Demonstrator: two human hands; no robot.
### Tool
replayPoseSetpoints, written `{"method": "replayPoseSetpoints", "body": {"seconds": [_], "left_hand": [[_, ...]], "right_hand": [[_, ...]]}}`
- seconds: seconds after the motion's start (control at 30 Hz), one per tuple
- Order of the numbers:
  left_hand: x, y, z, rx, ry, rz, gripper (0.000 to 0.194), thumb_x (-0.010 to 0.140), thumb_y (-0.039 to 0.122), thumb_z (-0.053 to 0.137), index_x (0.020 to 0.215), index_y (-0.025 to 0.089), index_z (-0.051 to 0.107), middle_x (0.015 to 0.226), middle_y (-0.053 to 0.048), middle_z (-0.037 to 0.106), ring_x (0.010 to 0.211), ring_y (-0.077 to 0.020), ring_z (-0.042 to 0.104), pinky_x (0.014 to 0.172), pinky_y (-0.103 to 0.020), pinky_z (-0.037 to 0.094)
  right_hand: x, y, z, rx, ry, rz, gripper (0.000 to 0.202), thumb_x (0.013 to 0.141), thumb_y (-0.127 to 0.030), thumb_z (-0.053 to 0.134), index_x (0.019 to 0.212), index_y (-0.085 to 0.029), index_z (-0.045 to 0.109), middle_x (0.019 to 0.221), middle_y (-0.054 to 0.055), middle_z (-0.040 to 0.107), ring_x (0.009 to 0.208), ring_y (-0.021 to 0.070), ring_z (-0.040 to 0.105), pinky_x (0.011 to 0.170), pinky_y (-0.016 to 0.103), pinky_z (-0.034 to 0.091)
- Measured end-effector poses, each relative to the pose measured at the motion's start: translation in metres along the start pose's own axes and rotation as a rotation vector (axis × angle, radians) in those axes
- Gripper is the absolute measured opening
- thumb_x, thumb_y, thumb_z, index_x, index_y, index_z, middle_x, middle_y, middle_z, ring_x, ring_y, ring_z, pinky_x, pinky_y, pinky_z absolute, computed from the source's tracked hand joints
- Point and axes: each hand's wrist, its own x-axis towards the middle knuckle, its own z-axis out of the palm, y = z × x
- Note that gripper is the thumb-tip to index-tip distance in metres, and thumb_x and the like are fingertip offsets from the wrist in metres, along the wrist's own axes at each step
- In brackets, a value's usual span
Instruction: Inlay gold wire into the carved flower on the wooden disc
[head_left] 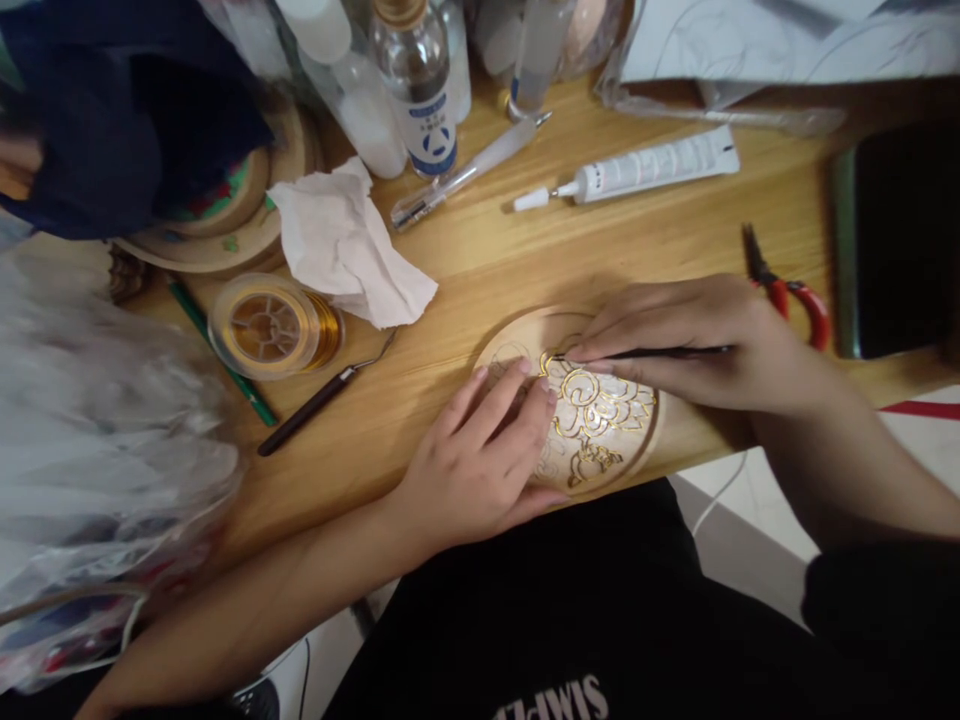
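Note:
A round wooden plate (pixel 651 440) lies at the table's front edge. Its pale face carries a pencil drawing and a pattern of gold wire (pixel 600 400), partly raised in curls and scallops. My left hand (pixel 480 455) rests on the plate's left side, fingers stretched out and slightly apart, covering part of the drawing. From the right, my right hand (pixel 682 340) pinches slim dark tweezers (pixel 637 353). Their tip touches or hovers over the wire near the top of the pattern; which one I cannot tell.
Left of the plate lie a hooked tool (pixel 307 410), a gold wire spool (pixel 274 325), a green pencil (pixel 225 355) and crumpled tissue (pixel 352 245). Behind are a glue tube (pixel 652 168), a pen (pixel 472 172) and bottles (pixel 420 95). Red-handled pliers (pixel 780 290) and a dark tablet-like device (pixel 900 240) sit right.

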Motion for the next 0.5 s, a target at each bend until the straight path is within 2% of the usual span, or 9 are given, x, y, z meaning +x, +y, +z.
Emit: {"method": "replayPoseSetpoints", "body": {"seconds": [0.33,0.5], "left_hand": [[0.0001,-0.0001,0.0002,-0.042,-0.013,0.000,0.066,0.099,0.055,0.044,0.131,-0.002,0.058,0.136,-0.017,0.063,0.133,-0.0307,0.053,0.118,-0.045,0.033],[0.0003,-0.0008,-0.0017,-0.062,-0.028,-0.017,0.063,0.098,0.052,0.049,0.131,0.000,0.058,0.137,-0.015,0.063,0.135,-0.0296,0.052,0.117,-0.044,0.035]], "right_hand": [[-0.0001,-0.0015,0.0010,0.007,-0.001,0.020,0.019,0.090,-0.023,0.068,0.107,-0.028,0.074,0.097,0.003,0.078,0.092,0.0180,0.075,0.080,0.032,0.061],[0.0010,-0.0008,-0.0016,-0.003,-0.031,-0.048,0.019,0.090,-0.019,0.067,0.107,-0.019,0.075,0.097,0.011,0.078,0.090,0.0190,0.075,0.078,0.029,0.061]]}}
